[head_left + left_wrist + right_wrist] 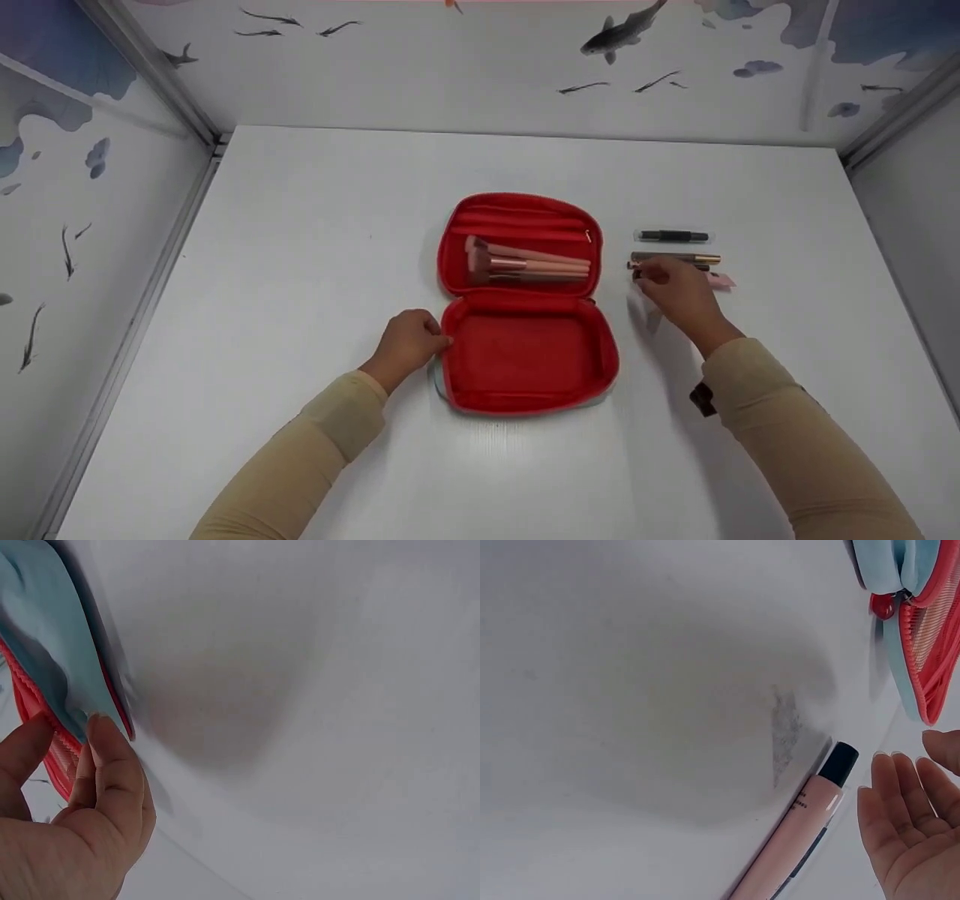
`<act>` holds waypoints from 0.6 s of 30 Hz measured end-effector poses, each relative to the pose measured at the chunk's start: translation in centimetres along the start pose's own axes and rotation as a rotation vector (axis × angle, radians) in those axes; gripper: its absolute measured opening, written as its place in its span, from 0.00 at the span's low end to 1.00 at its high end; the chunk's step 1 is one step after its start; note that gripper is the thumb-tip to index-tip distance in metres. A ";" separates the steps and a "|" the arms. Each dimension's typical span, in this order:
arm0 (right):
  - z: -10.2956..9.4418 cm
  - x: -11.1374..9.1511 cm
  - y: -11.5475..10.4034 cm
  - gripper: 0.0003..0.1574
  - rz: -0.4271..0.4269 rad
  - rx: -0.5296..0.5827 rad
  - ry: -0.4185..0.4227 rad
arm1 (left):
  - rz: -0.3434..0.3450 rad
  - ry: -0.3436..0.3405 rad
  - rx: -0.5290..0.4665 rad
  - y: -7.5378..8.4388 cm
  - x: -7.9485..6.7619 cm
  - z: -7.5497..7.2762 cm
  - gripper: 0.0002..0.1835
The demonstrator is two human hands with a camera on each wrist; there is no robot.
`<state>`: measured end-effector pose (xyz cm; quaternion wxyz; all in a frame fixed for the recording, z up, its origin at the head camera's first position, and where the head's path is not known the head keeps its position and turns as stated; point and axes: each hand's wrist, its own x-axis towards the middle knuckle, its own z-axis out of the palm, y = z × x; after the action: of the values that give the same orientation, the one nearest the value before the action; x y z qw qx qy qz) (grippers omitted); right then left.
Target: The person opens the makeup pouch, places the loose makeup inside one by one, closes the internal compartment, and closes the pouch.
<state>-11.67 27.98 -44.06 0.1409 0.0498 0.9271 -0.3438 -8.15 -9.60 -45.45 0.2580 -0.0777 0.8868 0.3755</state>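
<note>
An unzipped makeup bag (pixel 532 352), red inside and light blue outside, lies spread flat on the table. My left hand (pixel 409 341) pinches its left rim, thumb on the red zip edge and fingers against the blue outside (pixel 60 637). Several makeup brushes (pixel 540 266) with pink handles lie in the far half of the bag. To its right my right hand (pixel 679 296) hovers low over a group of cosmetics. In the right wrist view its fingers are loosely bent, thumb apart, holding nothing, beside a pink tube (pixel 791 832) with a black cap.
Beyond the right hand lie a black double-ended stick (pixel 673 236) and a slim grey tube with a gold end (pixel 705 259). A dark pencil-like item is partly covered by the hand. Printed panels (pixel 450 82) wall the white table (pixel 315 225) at the back and sides.
</note>
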 end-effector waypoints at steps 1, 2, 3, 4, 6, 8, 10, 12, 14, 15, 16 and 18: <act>-0.1 -0.1 0.2 0.21 0.003 -0.004 0.004 | -0.002 -0.003 0.001 -0.1 -0.1 0.1 0.07; -0.1 -0.1 0.3 0.21 0.009 -0.003 0.008 | -0.007 -0.008 0.001 -0.1 -0.3 0.2 0.07; -0.2 -0.1 0.5 0.21 0.010 -0.005 0.014 | -0.010 -0.014 0.000 -0.2 -0.4 0.2 0.07; -0.3 -0.2 0.7 0.22 0.003 -0.008 0.022 | -0.012 -0.018 0.000 -0.3 -0.5 0.3 0.07; -0.3 -0.2 1.1 0.22 -0.022 -0.017 0.046 | -0.008 -0.020 0.000 -0.3 -0.8 0.5 0.07; -0.3 -0.3 1.5 0.21 -0.066 -0.034 0.083 | -0.006 -0.023 0.000 -0.3 -1.1 0.6 0.08; -0.3 -0.4 2.0 0.21 -0.113 -0.056 0.120 | -0.001 -0.025 -0.002 -0.3 -1.3 0.8 0.08; -0.4 -0.4 2.4 0.22 -0.133 -0.071 0.140 | 0.003 -0.030 -0.010 -0.2 -1.5 0.9 0.08; -0.5 -0.6 2.7 0.23 -0.131 -0.071 0.138 | -0.003 -0.039 -0.017 -0.1 -1.6 1.0 0.08; -0.5 -0.7 2.8 0.24 -0.129 -0.072 0.139 | -0.006 -0.043 -0.023 -0.1 -1.7 1.1 0.08; -0.5 -0.7 2.8 0.25 -0.127 -0.073 0.137 | -0.004 -0.045 -0.027 -0.2 -1.7 1.1 0.07; -0.6 -0.8 3.0 0.27 -0.123 -0.075 0.137 | -0.008 -0.052 -0.031 -0.2 -1.9 1.2 0.07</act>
<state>-10.47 30.62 -45.22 0.0578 0.0110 0.9480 -0.3129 -6.00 -8.98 -45.35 0.2810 -0.0755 0.8735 0.3903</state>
